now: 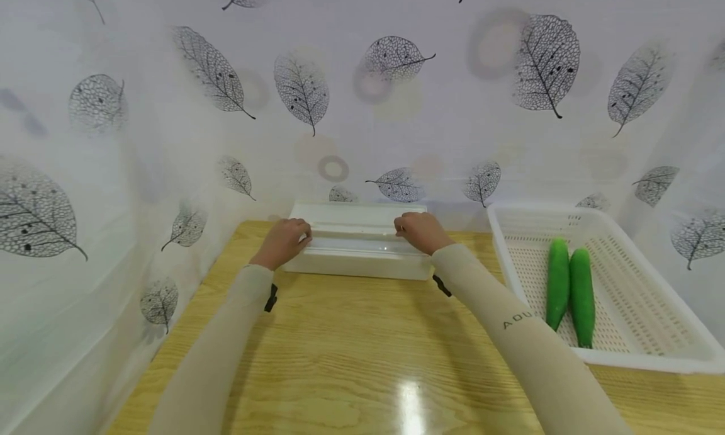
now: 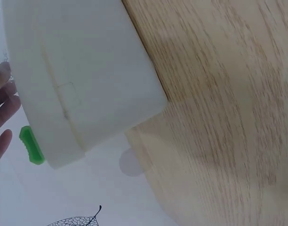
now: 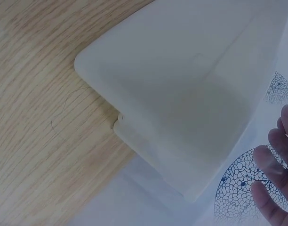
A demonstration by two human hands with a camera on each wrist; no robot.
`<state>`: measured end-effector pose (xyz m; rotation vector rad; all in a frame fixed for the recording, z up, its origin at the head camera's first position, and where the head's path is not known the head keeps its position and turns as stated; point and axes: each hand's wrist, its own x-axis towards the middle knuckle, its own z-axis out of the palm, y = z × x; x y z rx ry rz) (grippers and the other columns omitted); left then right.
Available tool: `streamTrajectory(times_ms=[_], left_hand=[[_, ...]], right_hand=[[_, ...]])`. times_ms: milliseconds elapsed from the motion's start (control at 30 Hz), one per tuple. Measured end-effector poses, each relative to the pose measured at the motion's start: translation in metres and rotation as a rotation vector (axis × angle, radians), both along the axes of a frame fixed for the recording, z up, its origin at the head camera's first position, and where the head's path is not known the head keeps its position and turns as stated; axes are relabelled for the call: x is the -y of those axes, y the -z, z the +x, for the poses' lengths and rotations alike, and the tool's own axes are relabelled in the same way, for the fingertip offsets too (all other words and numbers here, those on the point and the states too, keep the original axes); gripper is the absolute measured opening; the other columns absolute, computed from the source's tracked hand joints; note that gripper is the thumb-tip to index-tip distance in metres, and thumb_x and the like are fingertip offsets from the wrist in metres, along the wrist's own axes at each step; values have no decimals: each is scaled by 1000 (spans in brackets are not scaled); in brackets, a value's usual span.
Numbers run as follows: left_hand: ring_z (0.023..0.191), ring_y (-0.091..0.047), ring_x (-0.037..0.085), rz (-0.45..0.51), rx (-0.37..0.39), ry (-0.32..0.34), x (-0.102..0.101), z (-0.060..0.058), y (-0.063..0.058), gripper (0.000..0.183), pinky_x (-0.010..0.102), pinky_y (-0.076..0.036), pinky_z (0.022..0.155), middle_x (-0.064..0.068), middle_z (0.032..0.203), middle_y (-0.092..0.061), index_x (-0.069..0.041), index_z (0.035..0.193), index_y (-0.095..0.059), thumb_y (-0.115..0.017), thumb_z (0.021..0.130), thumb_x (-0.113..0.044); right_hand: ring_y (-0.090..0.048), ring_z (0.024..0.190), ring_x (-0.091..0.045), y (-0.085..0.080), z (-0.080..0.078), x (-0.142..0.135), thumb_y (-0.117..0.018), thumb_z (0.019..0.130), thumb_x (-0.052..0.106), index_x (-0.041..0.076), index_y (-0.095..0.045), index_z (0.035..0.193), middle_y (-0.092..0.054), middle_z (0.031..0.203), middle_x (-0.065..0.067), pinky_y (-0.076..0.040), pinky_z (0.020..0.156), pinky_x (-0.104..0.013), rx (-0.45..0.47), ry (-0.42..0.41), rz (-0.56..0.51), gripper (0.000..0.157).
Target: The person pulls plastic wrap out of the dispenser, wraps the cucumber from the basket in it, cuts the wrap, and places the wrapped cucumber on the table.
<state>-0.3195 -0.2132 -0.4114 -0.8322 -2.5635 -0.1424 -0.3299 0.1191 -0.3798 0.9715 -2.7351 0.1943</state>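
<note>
Near R on the wood tbl (image 1: 340, 347), a white basket (image 1: 651, 359) w/ 2 green veg (image 1: 557, 281). Farther, ctr, sits the open white box (image 1: 362, 266), L hand (image 1: 286, 240) at its L end & R hand (image 1: 421, 230) at its R, fingers bent, can't tell if pinching anything. Only L wrist cam shows a green piece (image 2: 32, 145) at the box's edge; leaf-print curtain (image 1: 362, 126) behind.

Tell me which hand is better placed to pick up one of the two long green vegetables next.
Probably the right hand. The vegetables lie in the white perforated plastic basket on that side, nearer to it, while the left hand is at the farther end of the long white box.
</note>
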Motion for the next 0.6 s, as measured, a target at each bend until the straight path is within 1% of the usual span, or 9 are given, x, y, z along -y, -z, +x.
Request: streamTrajectory(times_ms=[200,267,367,467,533,600], left_hand=[[70,-65,21,55,57,-7,3,-4,-2,6,42,-52,78,6,78,-71,-8,82,-65,-70,83,-11],[71,-66,21,54,72,-17,5,-4,-3,7,42,-52,80,6,79,-71,-9,84,-66,-71,82,-12],[72,-65,19,27,75,-16,6,-5,-6,11,41,-52,81,5,80,-70,-9,90,-68,-72,81,-14],[70,-60,19,19,99,-15,7,-4,-10,11,37,-52,74,5,80,-66,-9,90,-71,-72,81,-16],[68,-57,18,13,123,-20,8,-4,-11,9,35,-51,68,5,81,-62,-9,86,-71,-72,81,-17],[69,-55,18,17,153,-29,9,-3,-13,8,35,-49,66,5,83,-60,-10,83,-69,-73,81,-17]], right_hand=[[-61,66,-16,-1,-2,-2,-66,87,16,10,-68,90,-67,84,-5,-52,61,-30,36,-1,1,7],[-62,69,-16,-1,-2,-3,-64,88,15,10,-69,91,-67,85,-5,-53,63,-30,53,-13,-5,7],[-63,75,-17,-2,-3,-5,-63,89,13,8,-70,91,-67,87,-6,-54,67,-31,81,-37,-24,8],[-64,78,-19,-4,-2,-7,-64,88,11,7,-70,92,-67,90,-7,-55,69,-32,105,-51,-32,9],[-65,80,-19,-4,-3,-7,-64,88,11,7,-70,94,-67,91,-7,-55,71,-32,113,-51,-27,10],[-65,81,-19,-4,-3,-7,-64,88,11,7,-71,94,-68,91,-7,-55,71,-32,113,-47,-17,10]])
